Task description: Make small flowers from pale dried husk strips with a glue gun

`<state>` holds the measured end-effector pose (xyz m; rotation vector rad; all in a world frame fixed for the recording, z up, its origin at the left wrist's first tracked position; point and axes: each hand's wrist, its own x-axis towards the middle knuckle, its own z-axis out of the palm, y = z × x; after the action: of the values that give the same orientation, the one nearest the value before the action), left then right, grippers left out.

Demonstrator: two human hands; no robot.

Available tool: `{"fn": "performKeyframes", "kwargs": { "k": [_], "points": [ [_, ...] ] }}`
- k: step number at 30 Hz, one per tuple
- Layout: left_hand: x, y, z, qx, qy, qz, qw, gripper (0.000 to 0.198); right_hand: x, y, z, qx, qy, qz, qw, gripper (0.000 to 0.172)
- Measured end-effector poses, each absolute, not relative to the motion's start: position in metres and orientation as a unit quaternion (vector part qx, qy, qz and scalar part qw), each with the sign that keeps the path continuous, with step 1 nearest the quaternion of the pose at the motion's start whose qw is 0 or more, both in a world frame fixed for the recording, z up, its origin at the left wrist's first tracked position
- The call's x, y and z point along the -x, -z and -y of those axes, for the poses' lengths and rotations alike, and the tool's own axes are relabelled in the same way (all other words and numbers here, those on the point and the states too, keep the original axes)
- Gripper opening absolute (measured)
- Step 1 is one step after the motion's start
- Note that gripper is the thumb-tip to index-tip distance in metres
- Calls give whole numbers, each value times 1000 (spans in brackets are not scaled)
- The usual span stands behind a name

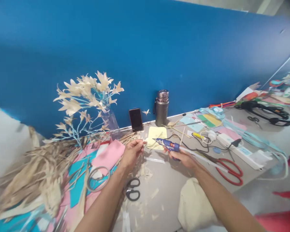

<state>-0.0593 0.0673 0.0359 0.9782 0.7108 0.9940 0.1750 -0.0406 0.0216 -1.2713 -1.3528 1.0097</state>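
Observation:
My right hand (182,157) is wrapped around a blue hot glue gun (168,144), its nozzle pointing left. A long whitish glue stick (200,157) trails out of its back end. My left hand (133,150) is closed in a pinch just left of the nozzle; whatever sits at its fingertips is too small to make out. Behind and between the hands lies a yellow sheet (157,132). A clear strip (154,159) rests on the table below it. Black-handled scissors (132,189) lie near my left forearm.
Pale flowers on blue stems (87,90) stand at left, beside dry husks (36,170) and pink paper (111,153). A phone (136,120) and steel flask (161,108) stand by the blue wall. Red-handled scissors (232,172) and a white power strip (241,151) lie right.

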Motion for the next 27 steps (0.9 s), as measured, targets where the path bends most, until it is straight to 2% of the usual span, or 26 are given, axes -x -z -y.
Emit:
{"fn": "performKeyframes", "kwargs": {
  "k": [8, 20, 27],
  "points": [
    [50, -37, -55, -528, -471, -335, 622, 24, -168, -29, 50, 542, -367, 586, 478, 37],
    [51, -49, -46, -550, -474, -341, 596, 27, -170, -9, 47, 544, -447, 524, 479, 49],
    [51, -49, -46, -576, -471, -330, 581, 31, -173, -7, 45, 548, -448, 537, 459, 52]
  ]
}}
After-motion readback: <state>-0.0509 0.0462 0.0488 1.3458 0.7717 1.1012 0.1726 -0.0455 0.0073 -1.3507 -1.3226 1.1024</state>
